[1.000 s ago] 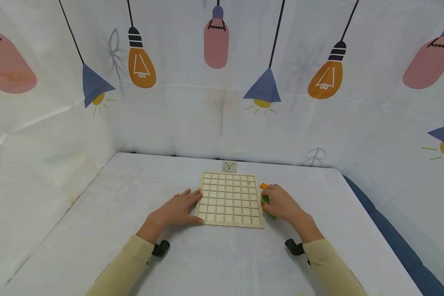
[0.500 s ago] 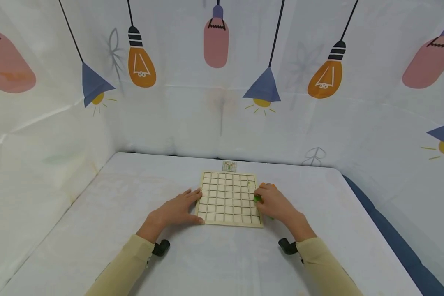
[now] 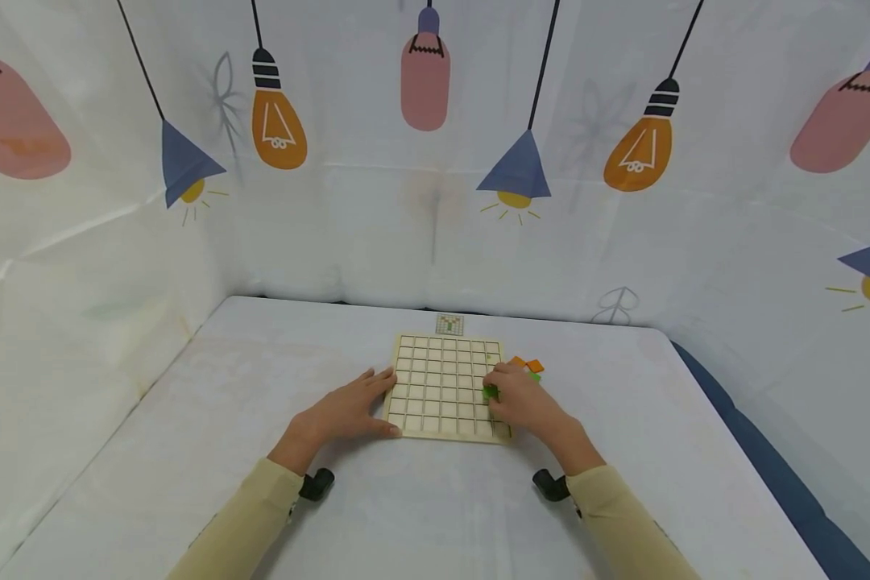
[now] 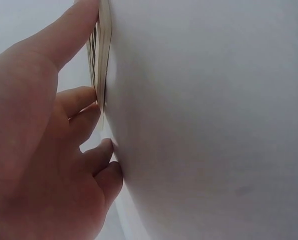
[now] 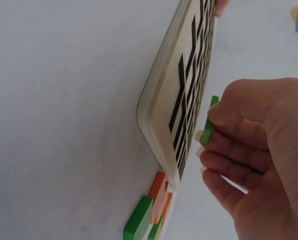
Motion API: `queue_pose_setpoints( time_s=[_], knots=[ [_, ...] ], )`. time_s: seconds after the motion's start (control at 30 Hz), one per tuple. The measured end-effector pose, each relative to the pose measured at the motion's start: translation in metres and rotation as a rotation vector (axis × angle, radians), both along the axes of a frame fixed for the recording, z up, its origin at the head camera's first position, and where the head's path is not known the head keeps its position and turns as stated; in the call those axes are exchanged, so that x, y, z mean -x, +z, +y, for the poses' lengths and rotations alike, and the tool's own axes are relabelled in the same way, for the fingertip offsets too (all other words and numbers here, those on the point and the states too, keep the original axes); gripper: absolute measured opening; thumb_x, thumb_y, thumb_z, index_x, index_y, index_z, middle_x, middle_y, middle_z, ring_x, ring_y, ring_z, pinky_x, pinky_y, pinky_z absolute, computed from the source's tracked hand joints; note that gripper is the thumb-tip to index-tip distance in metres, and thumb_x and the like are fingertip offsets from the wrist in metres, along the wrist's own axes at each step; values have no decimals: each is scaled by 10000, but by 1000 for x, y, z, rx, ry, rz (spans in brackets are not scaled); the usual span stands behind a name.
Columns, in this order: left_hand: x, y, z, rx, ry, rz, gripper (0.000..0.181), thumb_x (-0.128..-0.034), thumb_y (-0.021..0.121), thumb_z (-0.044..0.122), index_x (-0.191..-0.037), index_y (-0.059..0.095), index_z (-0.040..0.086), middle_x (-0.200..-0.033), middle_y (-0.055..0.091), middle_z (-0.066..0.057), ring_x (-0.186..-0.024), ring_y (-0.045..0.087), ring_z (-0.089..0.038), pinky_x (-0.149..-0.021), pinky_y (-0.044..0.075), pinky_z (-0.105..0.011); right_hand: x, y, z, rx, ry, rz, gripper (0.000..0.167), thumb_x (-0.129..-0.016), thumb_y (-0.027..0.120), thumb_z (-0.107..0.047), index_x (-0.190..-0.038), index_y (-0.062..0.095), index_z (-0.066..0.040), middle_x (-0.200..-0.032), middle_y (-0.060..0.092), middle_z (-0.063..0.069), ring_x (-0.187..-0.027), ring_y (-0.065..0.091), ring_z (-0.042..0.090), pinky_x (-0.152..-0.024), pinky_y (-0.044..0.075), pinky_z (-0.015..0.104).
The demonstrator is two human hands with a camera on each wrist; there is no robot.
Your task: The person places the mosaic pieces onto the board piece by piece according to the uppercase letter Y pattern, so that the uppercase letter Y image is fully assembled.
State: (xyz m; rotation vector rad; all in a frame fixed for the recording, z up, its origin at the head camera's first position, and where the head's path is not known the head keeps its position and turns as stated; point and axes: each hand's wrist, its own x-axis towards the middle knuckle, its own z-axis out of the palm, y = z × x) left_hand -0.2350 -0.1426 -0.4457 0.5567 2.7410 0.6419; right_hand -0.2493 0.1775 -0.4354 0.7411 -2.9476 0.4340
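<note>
A square wooden grid board (image 3: 435, 389) lies flat on the white table. At its left edge rests my left hand (image 3: 342, 409), fingers extended and thumb spread toward the near corner. The left wrist view shows the thumb and fingertips against the board's side. My right hand (image 3: 528, 400) is over the board's right part, pinching a small green tile (image 5: 210, 120) between thumb and fingers. In the right wrist view that tile stands on edge, apart from the board. One cell near the far right corner has a small green mark (image 3: 489, 357).
Beside the board's right edge lie orange tiles (image 3: 535, 366) and green tiles (image 5: 139, 218), partly behind the right hand in the head view. A small patterned card (image 3: 449, 325) sits beyond the board's far edge. A printed white curtain (image 3: 377, 234) stands behind the table.
My right hand has moved left from the loose tiles to over the board, bringing a green tile along. More of the orange and green tiles now shows. The left hand stays put.
</note>
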Motion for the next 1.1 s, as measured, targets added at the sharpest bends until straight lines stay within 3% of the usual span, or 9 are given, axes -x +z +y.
queue_pose_setpoints(
  time_s=[0.2,0.37,0.67,0.87,1.1],
  knots=[
    [0,-1,0,0,1,-5,980,-808,746,586,-1582,283,202,-1673,195,49,-1562,134,-290,-1211,272,-549,0,-3,-8,-10,7,31,193,-835,676,-56,-1012,743,-92,-989,664,-13,-936,580,149,-865,534,334],
    [0,-3,0,-3,-7,0,983,-808,740,597,-1581,286,193,-1673,198,41,-1561,137,-299,-1211,272,-549,-3,-1,-17,-17,14,6,182,-847,674,-83,-1013,745,-106,-989,666,-25,-960,559,154,-854,526,321],
    [1,-6,-1,5,-5,2,998,-797,718,646,-1586,264,239,-1672,176,90,-1566,127,-256,-1214,272,-538,-6,-3,-26,-31,123,44,173,-852,672,-80,-1017,716,-105,-972,640,-17,-933,559,150,-836,528,324],
    [1,-5,-1,3,-10,0,1000,-803,722,631,-1587,262,216,-1676,176,64,-1565,125,-279,-1214,272,-540,-11,2,-38,-26,110,-12,162,-900,623,-103,-1037,709,-113,-1008,638,-26,-949,524,139,-858,513,325],
    [1,-5,-3,11,-15,-7,1006,-803,724,628,-1590,252,215,-1678,165,64,-1565,117,-284,-1214,269,-543,-13,-3,-46,-54,126,13,134,-904,620,-110,-1000,711,-130,-959,620,-51,-872,478,118,-805,484,294]
  ],
)
